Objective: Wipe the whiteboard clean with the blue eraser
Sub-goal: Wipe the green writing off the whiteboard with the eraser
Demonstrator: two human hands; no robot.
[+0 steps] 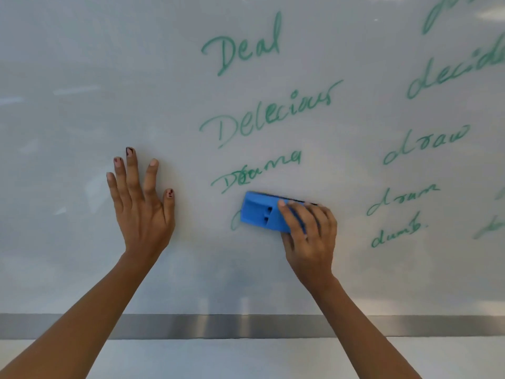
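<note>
The whiteboard (68, 77) fills the view, bare on its left half and covered with green handwriting on its right. The blue eraser (262, 212) lies flat against it, low in the middle, just under the word "Drama" (259, 170) and tilted a little down to the right. The right hand (308, 236) grips the eraser at its right end only, fingers curled over the top edge; the left end sticks out free. The left hand (142, 203) holds nothing: it is spread open, all 5 fingers straight, palm pressed to bare board well left of the eraser.

Most of the job looks undone. 3 words sit above the eraser, among them "Deal" (243, 47) and "Delecious" (267, 113), and more writing runs down the right, partly past the frame.

Several things could go wrong. Because the grip is at 1 end, pressure probably falls unevenly, so the free end may skim and leave pale green streaks. A faint curl of ink (234, 220) at the eraser's left end could be missed if the strokes go only upward or rightward. The bracing palm, if it slides right into the letters, would smear them. A hard push could also twist the eraser out of the fingers and drop it toward the metal rail (191, 326) below.
</note>
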